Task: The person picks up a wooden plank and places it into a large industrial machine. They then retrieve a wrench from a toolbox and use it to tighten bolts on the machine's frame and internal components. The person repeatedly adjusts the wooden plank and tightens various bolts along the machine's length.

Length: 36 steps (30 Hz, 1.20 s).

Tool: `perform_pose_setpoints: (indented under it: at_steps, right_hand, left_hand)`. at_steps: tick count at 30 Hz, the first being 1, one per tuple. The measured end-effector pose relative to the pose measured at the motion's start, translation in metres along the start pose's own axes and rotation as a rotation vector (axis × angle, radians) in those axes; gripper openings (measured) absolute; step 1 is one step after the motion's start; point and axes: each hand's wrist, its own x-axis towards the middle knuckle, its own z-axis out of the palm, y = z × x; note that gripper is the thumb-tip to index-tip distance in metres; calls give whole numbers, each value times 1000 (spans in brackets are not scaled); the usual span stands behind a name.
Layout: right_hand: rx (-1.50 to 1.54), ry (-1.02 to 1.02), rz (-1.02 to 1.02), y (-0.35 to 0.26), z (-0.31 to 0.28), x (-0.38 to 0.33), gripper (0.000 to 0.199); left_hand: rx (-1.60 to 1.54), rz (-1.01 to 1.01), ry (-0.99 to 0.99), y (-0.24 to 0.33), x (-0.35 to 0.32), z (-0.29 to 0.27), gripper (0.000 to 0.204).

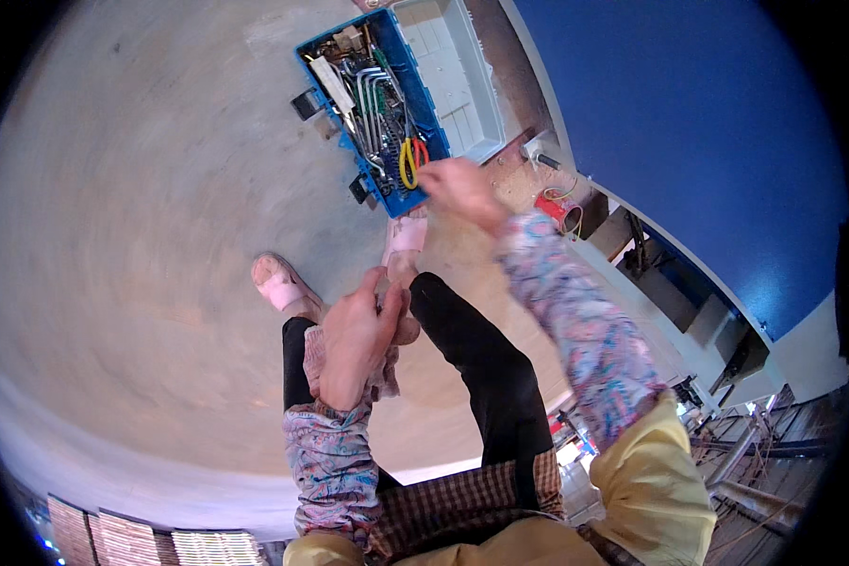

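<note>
My left hand point(357, 330) is closed, with a crumpled pinkish checked cloth point(384, 374) showing beneath and beside it, above my lap and feet. Something else may be inside the curled fingers, but I cannot make it out. My right hand point(457, 191) is reached forward, smeared by motion, at the near right corner of a blue toolbox point(431, 111). Its fingertips come close to a tool with yellow and red handles point(408, 162); whether they touch it is unclear. Bent metal hex keys point(372, 108) and several other hand tools fill the box.
The toolbox's pale grey lid point(453, 80) lies folded back to the right. Beyond it stands a large blue machine panel point(689, 123) with an open lower frame. A red part with wires point(558, 209) sits by that frame. My pink shoes point(278, 283) rest on the concrete floor point(151, 236).
</note>
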Motion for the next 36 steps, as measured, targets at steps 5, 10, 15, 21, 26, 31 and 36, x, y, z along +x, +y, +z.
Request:
perform_pose_setpoints:
  at_steps: [5, 10, 15, 21, 26, 31, 36]
  right_hand:
    - [-39, 93, 125, -22, 82, 30, 21]
    - [95, 326, 45, -26, 90, 53, 20]
    - [278, 545, 133, -13, 62, 81, 29]
    - [360, 643, 153, -33, 41, 106, 25]
    - [40, 671, -135, -61, 22, 139, 18]
    - [-269, 631, -180, -55, 9, 182, 21]
    - [-251, 458, -103, -47, 1, 188, 25]
  left_hand:
    - [31, 22, -12, 1, 3, -1, 31]
    - [60, 26, 19, -5, 9, 3, 31]
    - [54, 3, -64, 4, 14, 8, 31]
    - [74, 26, -61, 8, 19, 6, 33]
    - [83, -8, -115, 13, 23, 3, 35]
    - [122, 1, -130, 16, 24, 3, 36]
    - [109, 24, -122, 12, 28, -1, 36]
